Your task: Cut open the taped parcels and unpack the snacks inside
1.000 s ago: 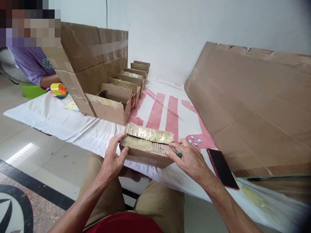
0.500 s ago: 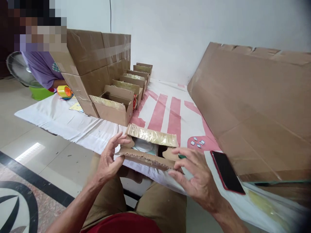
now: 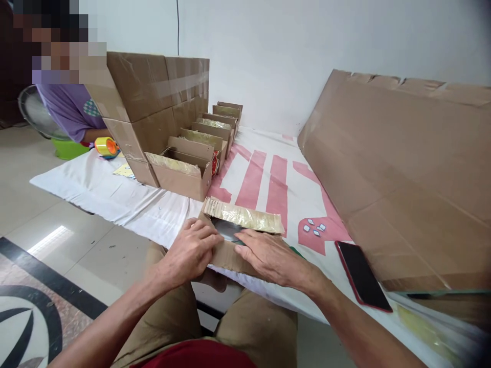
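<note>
Head view, near edge of the cloth-covered table [image 3: 115, 199]: both hands lie palm-down on the small cardboard box [image 3: 233, 240] directly in front of the person. Left hand [image 3: 192, 250] has its fingers spread only slightly and flat, pressing the near flap at the box's left end; it grips nothing. Right hand [image 3: 268, 255] is likewise flat and loosely extended, its fingers pointing left across the near flap toward the left hand, fingertips close to it. Both forearms come up from the lower frame and converge on the box. The box sits at the table's near edge with its long axis running left to right; its far flap [image 3: 243, 215], faced with glossy tape, stands half raised, and a dark gap shows between the flaps.

Just right of the hands, a phone [image 3: 362, 276] lies screen-up on the cloth, with small white bits [image 3: 313, 228] on a red patch beside it. Farther back, a row of open boxes [image 3: 199, 148] runs away along a large taped carton [image 3: 153, 97]. A large flat cardboard sheet [image 3: 402, 174] leans at right. Far left, a roll of tape [image 3: 106, 146] and another person in a purple sleeve [image 3: 71, 110].
</note>
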Demonstrator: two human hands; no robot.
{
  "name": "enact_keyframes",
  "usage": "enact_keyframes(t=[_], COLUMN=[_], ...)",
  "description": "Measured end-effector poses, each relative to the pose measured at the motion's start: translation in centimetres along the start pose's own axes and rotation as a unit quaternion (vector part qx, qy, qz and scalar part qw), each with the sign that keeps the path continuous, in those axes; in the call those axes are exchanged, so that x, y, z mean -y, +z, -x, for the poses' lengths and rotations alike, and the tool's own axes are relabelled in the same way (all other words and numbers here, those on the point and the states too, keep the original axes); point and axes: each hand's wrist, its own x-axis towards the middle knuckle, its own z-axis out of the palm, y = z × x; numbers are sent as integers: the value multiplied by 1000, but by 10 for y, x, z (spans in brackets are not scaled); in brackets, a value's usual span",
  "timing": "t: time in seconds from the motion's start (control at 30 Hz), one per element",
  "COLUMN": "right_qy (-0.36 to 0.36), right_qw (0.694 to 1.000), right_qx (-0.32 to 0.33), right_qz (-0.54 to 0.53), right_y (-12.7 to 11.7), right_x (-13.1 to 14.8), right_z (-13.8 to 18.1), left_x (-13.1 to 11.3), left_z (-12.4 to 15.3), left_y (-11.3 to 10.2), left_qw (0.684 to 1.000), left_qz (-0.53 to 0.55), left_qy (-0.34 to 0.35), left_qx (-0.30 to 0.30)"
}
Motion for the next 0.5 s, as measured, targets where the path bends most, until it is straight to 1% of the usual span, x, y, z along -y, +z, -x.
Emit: enact_keyframes(t=[0.03, 0.07, 0.13, 0.2, 0.23, 0.33, 0.4, 0.5], right_qy=[6, 11, 17, 24, 26, 38, 42, 25], right_qw=[1000, 1000, 998, 996, 996, 996, 996, 997], right_qx=[2, -10, -50, -75, -76, -58, -47, -59], right_qz=[10, 20, 36, 43, 46, 57, 55, 45], right_y=[-2, -3, -8, -12, -14, -18, -19, -16], right_x=[1, 1, -4, -13, -19, -38, -48, -55], right_z=[-2, -4, -8, -16, -22, -42, -51, -53], left_x=[0, -1, 0, 4, 7, 18, 24, 23], left_z=[-3, -6, -14, -25, -31, -50, -58, -56], left_y=[-3, -6, -12, -17, -19, -19, -17, -16], left_qw=[999, 997, 990, 980, 977, 969, 965, 964], left_qz=[-15, -25, -40, -46, -45, -32, -37, -78], left_qy=[10, 20, 40, 62, 75, 114, 133, 146], left_qx=[36, 70, 132, 181, 196, 218, 224, 208])
